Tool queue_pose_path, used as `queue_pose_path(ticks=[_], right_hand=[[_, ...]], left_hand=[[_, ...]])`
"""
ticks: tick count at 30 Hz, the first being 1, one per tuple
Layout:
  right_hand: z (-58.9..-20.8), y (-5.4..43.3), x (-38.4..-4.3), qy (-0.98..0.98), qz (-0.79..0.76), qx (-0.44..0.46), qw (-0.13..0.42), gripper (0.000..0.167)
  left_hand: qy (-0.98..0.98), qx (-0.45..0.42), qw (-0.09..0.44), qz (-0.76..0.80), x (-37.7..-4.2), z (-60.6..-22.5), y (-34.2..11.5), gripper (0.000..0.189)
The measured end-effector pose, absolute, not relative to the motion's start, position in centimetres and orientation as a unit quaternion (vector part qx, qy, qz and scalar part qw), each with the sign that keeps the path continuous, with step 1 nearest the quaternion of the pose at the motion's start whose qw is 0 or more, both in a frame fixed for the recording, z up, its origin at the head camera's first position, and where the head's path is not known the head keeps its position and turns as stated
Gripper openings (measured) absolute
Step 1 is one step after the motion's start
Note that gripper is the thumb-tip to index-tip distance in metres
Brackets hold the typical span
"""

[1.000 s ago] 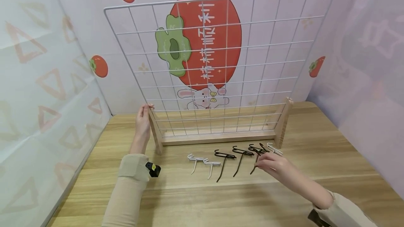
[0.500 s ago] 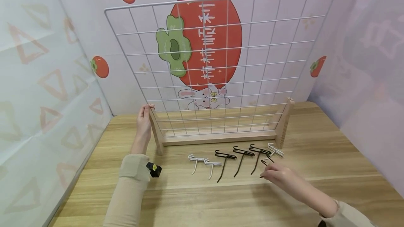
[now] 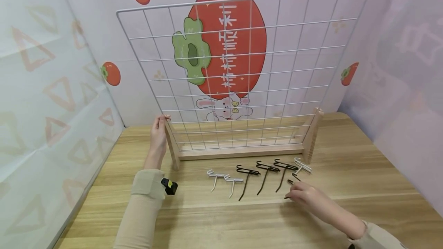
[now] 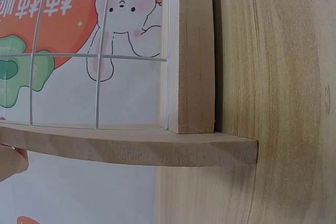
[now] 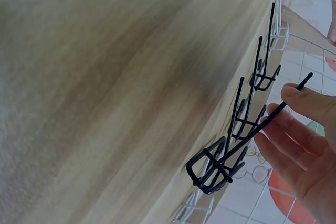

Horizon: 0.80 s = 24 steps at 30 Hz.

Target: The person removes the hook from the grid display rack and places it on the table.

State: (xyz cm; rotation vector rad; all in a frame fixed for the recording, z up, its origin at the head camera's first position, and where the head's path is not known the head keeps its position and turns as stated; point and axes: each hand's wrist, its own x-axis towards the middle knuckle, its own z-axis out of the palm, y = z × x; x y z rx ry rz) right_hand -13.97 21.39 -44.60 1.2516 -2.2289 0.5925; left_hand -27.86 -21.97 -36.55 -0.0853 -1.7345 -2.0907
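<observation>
My left hand (image 3: 158, 141) grips the top of the left wooden upright (image 3: 172, 147) of a stand that bears a white wire grid panel (image 3: 242, 0). In the left wrist view only a bit of the hand (image 4: 11, 162) shows, behind the upright (image 4: 131, 152). My right hand (image 3: 309, 198) pinches a black wire hook (image 5: 257, 128) by its long prong, between thumb and fingers. The hook's looped end points away from the palm in the right wrist view. In a row before the stand lie several more hooks, among them a black hook (image 3: 247, 171) and a white hook (image 3: 233, 180).
The stand's wooden crossbar (image 3: 242, 152) runs behind the hooks. Another white hook (image 3: 303, 166) lies near the right upright (image 3: 312, 135), close to my right hand. The wooden table (image 3: 221, 222) meets printed cloth walls at the back and left.
My right hand has drawn the black hook away from the row, to the right and towards me, and turned it. My left hand stays on the upright.
</observation>
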Motion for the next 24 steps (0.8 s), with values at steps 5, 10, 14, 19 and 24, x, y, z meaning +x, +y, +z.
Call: queue_pose_path(ticks=[5, 10, 14, 19, 24], right_hand=[[-44.57, 21.45, -13.88, -0.834, 0.219, 0.45, 0.233, 0.007], [-44.77, 21.39, -13.97, -0.838, 0.213, 0.448, 0.227, 0.021], [-45.0, 21.34, -14.17, -0.834, 0.213, 0.453, 0.233, 0.022], [-45.04, 21.21, -14.17, -0.834, 0.219, 0.452, 0.226, 0.024], [-44.9, 21.02, -14.06, -0.84, 0.23, 0.445, 0.208, 0.025]], left_hand=[[-0.621, -0.034, 0.211, -0.754, -27.87, -36.56, -21.97, 0.018], [-0.614, -0.032, 0.214, -0.759, -27.88, -36.5, -21.89, 0.018], [-0.619, -0.028, 0.209, -0.756, -27.89, -36.48, -21.91, 0.017], [-0.623, -0.028, 0.209, -0.753, -27.98, -36.49, -21.94, 0.018], [-0.621, -0.031, 0.209, -0.754, -28.01, -36.58, -22.03, 0.017]])
